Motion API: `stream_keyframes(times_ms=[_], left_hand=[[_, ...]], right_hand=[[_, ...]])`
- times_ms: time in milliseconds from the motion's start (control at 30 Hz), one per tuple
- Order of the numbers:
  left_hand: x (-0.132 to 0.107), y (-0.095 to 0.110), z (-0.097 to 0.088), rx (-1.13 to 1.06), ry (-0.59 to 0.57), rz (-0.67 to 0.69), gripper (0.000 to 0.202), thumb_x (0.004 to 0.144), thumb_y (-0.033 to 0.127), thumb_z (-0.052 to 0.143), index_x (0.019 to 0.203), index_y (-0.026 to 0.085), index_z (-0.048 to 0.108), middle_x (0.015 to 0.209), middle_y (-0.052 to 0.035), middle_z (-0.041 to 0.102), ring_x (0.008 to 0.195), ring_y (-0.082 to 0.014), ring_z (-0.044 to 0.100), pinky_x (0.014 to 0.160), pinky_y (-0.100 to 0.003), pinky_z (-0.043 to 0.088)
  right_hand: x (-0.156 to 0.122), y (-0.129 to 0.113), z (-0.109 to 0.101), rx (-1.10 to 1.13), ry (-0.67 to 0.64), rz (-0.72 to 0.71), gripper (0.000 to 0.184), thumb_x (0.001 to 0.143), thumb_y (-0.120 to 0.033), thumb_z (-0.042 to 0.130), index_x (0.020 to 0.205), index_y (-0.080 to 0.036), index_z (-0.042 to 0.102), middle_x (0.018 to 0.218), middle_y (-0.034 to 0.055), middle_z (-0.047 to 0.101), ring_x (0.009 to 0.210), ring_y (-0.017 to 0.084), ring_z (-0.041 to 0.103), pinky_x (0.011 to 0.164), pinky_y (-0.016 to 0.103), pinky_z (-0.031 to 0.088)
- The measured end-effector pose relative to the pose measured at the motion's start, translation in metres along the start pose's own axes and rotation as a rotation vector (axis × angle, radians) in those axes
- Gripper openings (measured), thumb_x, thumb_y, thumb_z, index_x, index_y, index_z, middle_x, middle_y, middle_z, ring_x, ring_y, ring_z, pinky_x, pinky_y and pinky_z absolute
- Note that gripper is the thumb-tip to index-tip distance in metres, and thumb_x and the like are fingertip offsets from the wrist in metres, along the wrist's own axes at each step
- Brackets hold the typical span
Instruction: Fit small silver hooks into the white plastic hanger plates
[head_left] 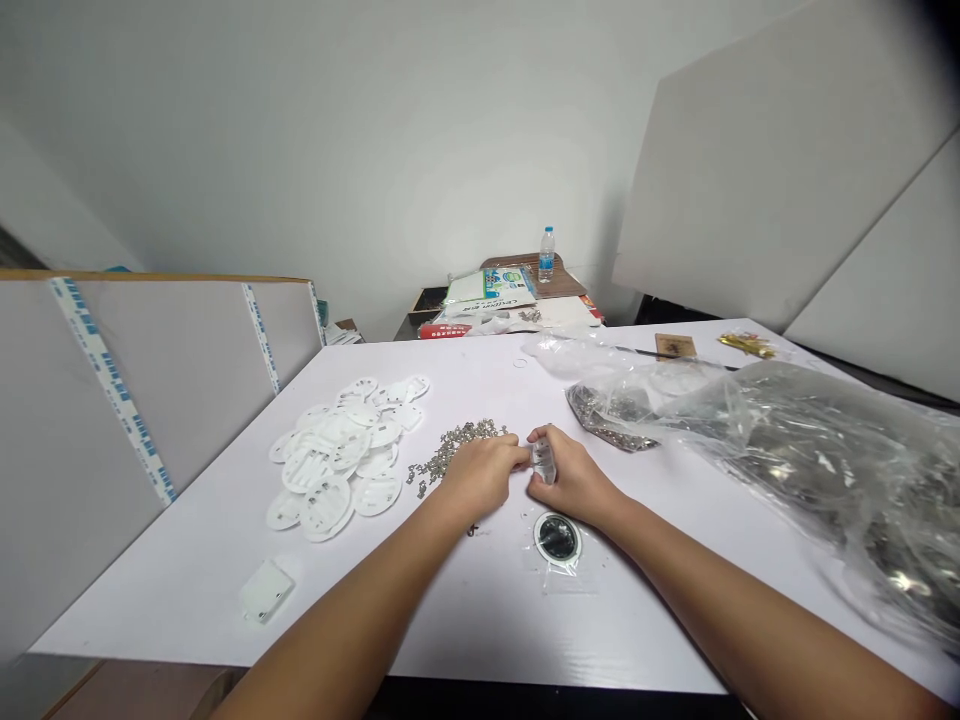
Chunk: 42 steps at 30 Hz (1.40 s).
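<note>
Both my hands meet at the middle of the white table (187, 590). My right hand (571, 482) is closed round a small white plastic piece (543, 462) held upright. My left hand (484, 474) pinches at that same piece from the left, fingers curled. Just behind my left hand lies a scatter of small metal clips (457, 450). A heap of white round plastic discs (341, 460) lies to the left. A round dark disc in a clear sleeve (558, 540) rests on the table just below my right hand.
Large clear plastic bags of metal parts (810, 450) fill the right side. A small white box (264, 592) sits near the front left edge. White boards (150, 380) lean at the left. A water bottle (547, 254) and packets stand on a far table.
</note>
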<state>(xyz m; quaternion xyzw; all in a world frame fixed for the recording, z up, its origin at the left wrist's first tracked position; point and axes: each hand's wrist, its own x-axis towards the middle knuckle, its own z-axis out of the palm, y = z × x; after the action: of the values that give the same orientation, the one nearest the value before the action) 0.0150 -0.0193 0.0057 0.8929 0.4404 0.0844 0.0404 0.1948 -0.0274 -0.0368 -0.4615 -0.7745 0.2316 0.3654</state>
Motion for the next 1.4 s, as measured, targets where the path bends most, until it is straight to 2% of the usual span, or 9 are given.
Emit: stream_keyframes(times_ms=[200, 267, 400, 533, 733, 900, 1100, 1200, 1400], left_hand=[[-0.007, -0.017, -0.015, -0.250, 0.021, 0.029, 0.023, 0.095, 0.029, 0.046, 0.097, 0.026, 0.069, 0.093, -0.0013, 0.065, 0.084, -0.0169, 0.057, 0.071, -0.028, 0.038], [-0.010, -0.026, -0.022, -0.338, 0.012, 0.027, 0.020, 0.092, 0.031, 0.051, 0.100, 0.025, 0.068, 0.098, -0.0024, 0.065, 0.089, -0.0180, 0.057, 0.076, -0.029, 0.040], [-0.012, -0.039, -0.028, -0.419, -0.167, 0.067, 0.020, 0.080, 0.032, 0.068, 0.098, 0.024, 0.070, 0.096, -0.0022, 0.065, 0.089, -0.0185, 0.057, 0.075, -0.028, 0.041], [-0.011, -0.035, -0.026, -0.397, -0.267, 0.090, 0.022, 0.073, 0.029, 0.075, 0.094, 0.024, 0.071, 0.092, -0.0014, 0.066, 0.086, -0.0181, 0.058, 0.073, -0.027, 0.040], [-0.011, -0.027, -0.025, -0.345, -0.248, 0.070, 0.005, 0.079, 0.026, 0.068, 0.082, 0.023, 0.071, 0.084, -0.0006, 0.068, 0.084, -0.0189, 0.059, 0.076, -0.029, 0.039], [-0.013, -0.025, -0.024, -0.287, -0.255, 0.066, 0.006, 0.080, 0.021, 0.061, 0.078, 0.021, 0.066, 0.083, -0.0012, 0.066, 0.083, -0.0187, 0.058, 0.074, -0.029, 0.038], [-0.016, -0.025, -0.023, -0.219, -0.229, 0.065, 0.008, 0.082, 0.015, 0.051, 0.082, 0.021, 0.057, 0.088, -0.0003, 0.063, 0.080, -0.0166, 0.055, 0.068, -0.026, 0.036], [-0.015, -0.028, -0.024, -0.288, -0.196, 0.031, 0.007, 0.084, 0.016, 0.049, 0.081, 0.020, 0.054, 0.084, 0.0002, 0.064, 0.077, -0.0161, 0.055, 0.068, -0.026, 0.036], [-0.004, -0.028, -0.016, -0.633, 0.052, -0.138, 0.006, 0.085, 0.023, 0.054, 0.088, 0.019, 0.056, 0.086, -0.0009, 0.064, 0.078, -0.0152, 0.055, 0.071, -0.027, 0.041]], right_hand=[[0.000, -0.003, -0.002, 0.003, 0.086, 0.017, 0.043, 0.071, -0.018, 0.058, 0.112, -0.021, 0.047, 0.103, 0.0055, 0.061, 0.090, 0.022, 0.059, 0.079, 0.035, 0.047], [0.001, -0.004, -0.005, -0.003, 0.165, 0.047, 0.043, 0.071, -0.020, 0.059, 0.112, -0.020, 0.047, 0.103, 0.0058, 0.061, 0.089, 0.023, 0.060, 0.080, 0.036, 0.047], [0.003, -0.005, -0.010, 0.033, 0.247, 0.139, 0.043, 0.071, -0.024, 0.062, 0.112, -0.020, 0.048, 0.091, 0.0029, 0.062, 0.078, 0.022, 0.061, 0.076, 0.036, 0.047], [0.003, -0.005, -0.014, 0.080, 0.278, 0.152, 0.045, 0.073, -0.027, 0.065, 0.114, -0.021, 0.048, 0.087, 0.0019, 0.063, 0.076, 0.022, 0.061, 0.076, 0.036, 0.047], [0.002, -0.007, -0.015, 0.156, 0.296, 0.151, 0.051, 0.071, -0.032, 0.071, 0.116, -0.022, 0.048, 0.103, 0.0059, 0.064, 0.088, 0.024, 0.062, 0.083, 0.037, 0.046], [0.002, -0.008, -0.014, 0.173, 0.312, 0.132, 0.056, 0.068, -0.034, 0.074, 0.116, -0.022, 0.047, 0.115, 0.0085, 0.061, 0.101, 0.027, 0.061, 0.088, 0.039, 0.046], [0.003, -0.006, -0.014, 0.166, 0.333, 0.117, 0.056, 0.069, -0.033, 0.073, 0.117, -0.023, 0.046, 0.117, 0.0097, 0.060, 0.106, 0.028, 0.059, 0.091, 0.041, 0.045], [0.004, -0.004, -0.014, 0.156, 0.333, 0.134, 0.057, 0.069, -0.032, 0.072, 0.118, -0.022, 0.046, 0.116, 0.0110, 0.060, 0.105, 0.029, 0.060, 0.091, 0.042, 0.045], [0.004, -0.001, -0.008, 0.123, 0.286, 0.160, 0.063, 0.066, -0.030, 0.074, 0.120, -0.023, 0.043, 0.112, 0.0084, 0.060, 0.097, 0.027, 0.061, 0.086, 0.041, 0.048]])
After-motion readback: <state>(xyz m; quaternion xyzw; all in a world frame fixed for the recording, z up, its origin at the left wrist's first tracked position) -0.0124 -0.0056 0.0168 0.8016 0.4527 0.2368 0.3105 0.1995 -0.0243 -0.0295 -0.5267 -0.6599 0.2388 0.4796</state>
